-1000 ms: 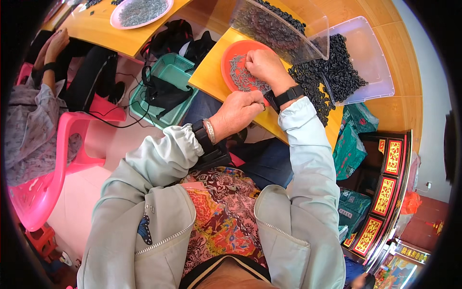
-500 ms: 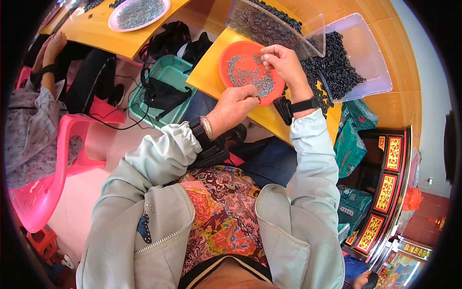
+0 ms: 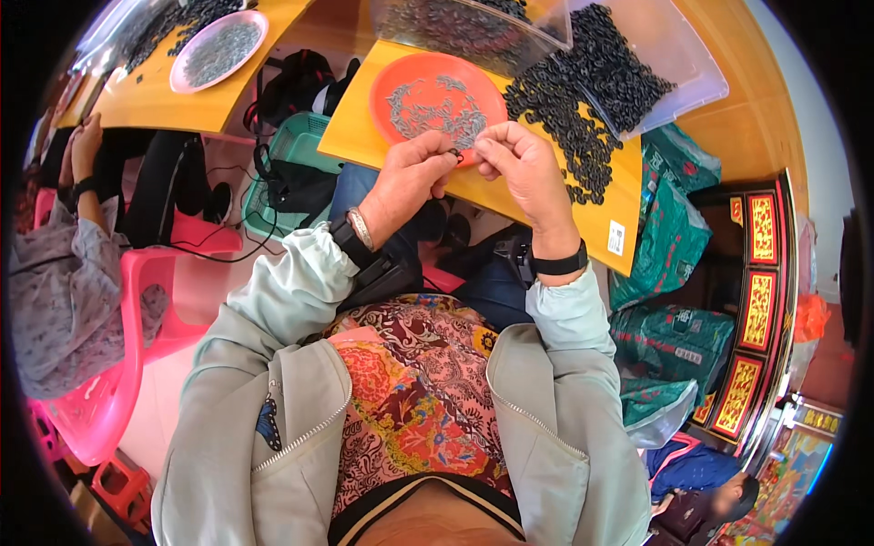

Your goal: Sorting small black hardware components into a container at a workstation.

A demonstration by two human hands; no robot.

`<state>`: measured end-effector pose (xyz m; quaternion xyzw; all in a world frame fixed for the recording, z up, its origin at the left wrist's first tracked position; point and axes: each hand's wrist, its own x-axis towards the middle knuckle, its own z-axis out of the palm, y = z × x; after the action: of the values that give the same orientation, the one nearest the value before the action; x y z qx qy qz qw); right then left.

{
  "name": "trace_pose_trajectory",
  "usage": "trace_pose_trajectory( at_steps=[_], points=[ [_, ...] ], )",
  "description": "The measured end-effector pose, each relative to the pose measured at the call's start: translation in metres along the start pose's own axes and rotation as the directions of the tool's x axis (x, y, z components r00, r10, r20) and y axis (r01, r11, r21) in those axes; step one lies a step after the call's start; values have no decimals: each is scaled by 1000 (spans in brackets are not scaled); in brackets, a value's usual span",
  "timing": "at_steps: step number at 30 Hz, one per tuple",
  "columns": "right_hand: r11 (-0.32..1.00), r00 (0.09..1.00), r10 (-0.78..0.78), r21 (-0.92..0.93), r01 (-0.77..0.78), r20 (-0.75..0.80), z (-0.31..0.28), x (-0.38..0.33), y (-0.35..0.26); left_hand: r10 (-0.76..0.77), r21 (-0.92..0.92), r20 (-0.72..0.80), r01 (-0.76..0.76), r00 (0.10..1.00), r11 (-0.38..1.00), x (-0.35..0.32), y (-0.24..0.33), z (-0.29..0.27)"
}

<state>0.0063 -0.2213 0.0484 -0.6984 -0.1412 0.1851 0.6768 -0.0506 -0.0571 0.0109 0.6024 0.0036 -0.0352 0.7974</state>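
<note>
My left hand [image 3: 408,180] pinches a small black ring-like piece [image 3: 457,156] between thumb and fingertips. Close beside it, the fingers of my right hand [image 3: 530,173] are pressed together; whatever they hold is too small to make out. Both hands are over the near edge of a round orange plate [image 3: 381,98]. Small grey metal pins [image 3: 466,120] lie scattered in that plate. Right of the plate, a heap of black ring-like pieces [image 3: 578,136] spreads over the yellow table [image 3: 344,127].
A clear plastic bin [image 3: 692,86] lies at the right with black pieces spilling out; another clear box [image 3: 455,41] stands behind the plate. Green bags [image 3: 669,237] are right of the table. A teal basket [image 3: 305,141] sits at the left. Someone sits on a pink chair [image 3: 132,318].
My right hand has come down from above the plate to beside my left fingertips. The view has shifted, so the plate appears farther left and higher.
</note>
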Motion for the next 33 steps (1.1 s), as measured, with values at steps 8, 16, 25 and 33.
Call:
trace_pose_trajectory(
  at_steps=[8, 16, 25, 33],
  points=[
    [991, 994, -103, -93, 101, -17, 6, -7, 4, 44, 136, 43, -50, 998, 989, -3, -2, 3],
    [986, 994, -109, -127, 106, -15, 11, -9, 12, 87, 109, 38, -91, 995, 990, -2, -6, 3],
    [977, 991, -132, -170, 128, -11, 8, -10, 15, 126, 222, 50, -134, 991, 966, -3, -8, 1],
    [975, 993, -114, -194, 112, 1, 9, -11, 13, 159, 259, 46, -166, 986, 951, 0, -13, -1]
  ],
)
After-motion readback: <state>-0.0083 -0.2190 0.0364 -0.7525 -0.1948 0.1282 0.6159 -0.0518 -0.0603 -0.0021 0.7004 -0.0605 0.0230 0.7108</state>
